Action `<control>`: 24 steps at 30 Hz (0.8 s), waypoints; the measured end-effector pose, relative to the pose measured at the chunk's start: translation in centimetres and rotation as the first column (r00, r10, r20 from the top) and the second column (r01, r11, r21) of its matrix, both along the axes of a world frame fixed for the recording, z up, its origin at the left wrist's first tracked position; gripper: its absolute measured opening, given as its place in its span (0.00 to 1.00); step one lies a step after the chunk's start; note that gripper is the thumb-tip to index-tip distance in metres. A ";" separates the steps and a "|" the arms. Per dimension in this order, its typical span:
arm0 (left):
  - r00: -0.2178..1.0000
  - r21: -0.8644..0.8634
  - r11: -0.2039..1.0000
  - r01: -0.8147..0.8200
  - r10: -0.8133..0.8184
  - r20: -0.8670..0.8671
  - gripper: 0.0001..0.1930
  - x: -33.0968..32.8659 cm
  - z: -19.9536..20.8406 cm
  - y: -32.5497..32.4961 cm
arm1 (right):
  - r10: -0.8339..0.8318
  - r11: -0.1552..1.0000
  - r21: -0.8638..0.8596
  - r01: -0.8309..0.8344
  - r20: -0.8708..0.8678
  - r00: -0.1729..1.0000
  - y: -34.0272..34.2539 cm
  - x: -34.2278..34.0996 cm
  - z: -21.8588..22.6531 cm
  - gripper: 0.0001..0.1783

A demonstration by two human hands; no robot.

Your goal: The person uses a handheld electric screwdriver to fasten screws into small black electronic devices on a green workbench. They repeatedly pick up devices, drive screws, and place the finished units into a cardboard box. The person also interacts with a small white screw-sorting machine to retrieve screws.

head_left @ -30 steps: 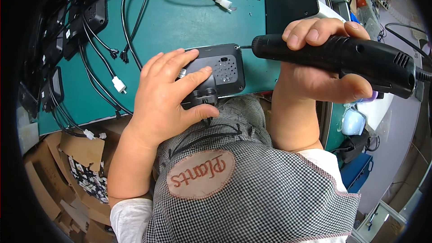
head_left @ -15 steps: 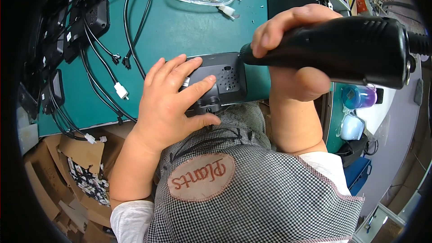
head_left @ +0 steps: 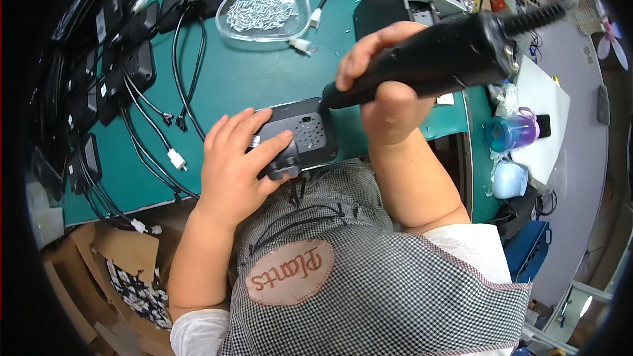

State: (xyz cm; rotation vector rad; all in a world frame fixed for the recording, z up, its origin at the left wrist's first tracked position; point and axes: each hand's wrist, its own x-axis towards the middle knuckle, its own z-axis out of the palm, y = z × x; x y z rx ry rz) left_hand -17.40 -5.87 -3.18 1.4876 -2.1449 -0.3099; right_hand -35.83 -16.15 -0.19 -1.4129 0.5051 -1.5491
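A flat black plastic housing with a perforated patch and a mount lies on the near part of the green bench. My left hand spans its left side, fingers spread over the top and the thumb beside the mount, steadying it; part of the thumb is hidden. In my right hand is a black electric screwdriver, held slanting with its nose at the housing's far right corner. The bit and any screw there cannot be made out.
Ahead stands a clear plastic tub of small silver screws. More black housings and cables with white connectors lie to the left. A black metal box is at the far right, a blue-purple cup at the right.
The view has shifted, so the bench appears moved. The screwdriver's nose stays at the housing's far right corner, while its rear end points farther away. My left thumb has drawn in toward the mount.
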 end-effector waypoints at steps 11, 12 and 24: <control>1.000 -0.062 0.998 0.005 -0.006 -0.018 0.31 0.1 -0.7 -0.1 | -0.004 1.000 -0.011 0.009 0.367 0.930 0.2 -2.4 -0.4 0.32; 1.000 -0.061 0.998 0.006 -0.007 -0.017 0.31 0.1 -0.7 -0.1 | -0.002 1.000 -0.011 0.007 0.395 0.919 0.4 -3.1 -0.1 0.33; 1.000 -0.047 0.999 -0.004 0.003 -0.018 0.31 -0.1 -0.4 -0.2 | -0.084 0.970 0.242 -0.017 0.401 0.912 -2.9 -4.2 0.3 0.32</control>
